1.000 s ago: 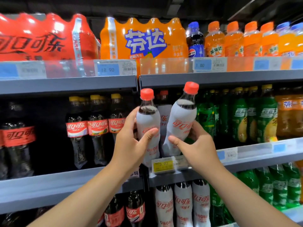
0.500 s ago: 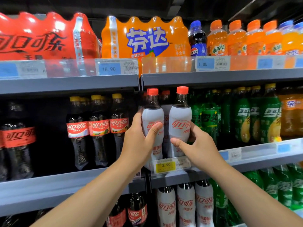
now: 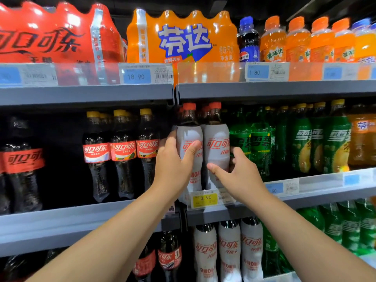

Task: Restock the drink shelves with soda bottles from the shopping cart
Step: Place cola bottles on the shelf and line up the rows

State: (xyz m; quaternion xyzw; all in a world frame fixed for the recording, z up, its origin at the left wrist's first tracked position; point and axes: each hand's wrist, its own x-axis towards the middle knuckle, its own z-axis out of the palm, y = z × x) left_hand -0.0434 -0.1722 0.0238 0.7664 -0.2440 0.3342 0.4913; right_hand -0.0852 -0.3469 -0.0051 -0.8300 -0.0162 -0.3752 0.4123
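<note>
The left bottle (image 3: 190,135) and right bottle (image 3: 216,139), both white-sleeved, stand upright side by side at the front of the middle shelf (image 3: 325,192), behind the yellow price tag (image 3: 205,198) and just left of the green bottles (image 3: 240,139). The left hand (image 3: 173,165) has its grip wrapped round the left bottle's waist, while the right hand (image 3: 242,176) cups the right bottle lower down, thumb in front and fingers at its far side. Each bottle lies straight ahead of its own grip, long axis vertical, so a level push rearward looks like what remains.
</note>
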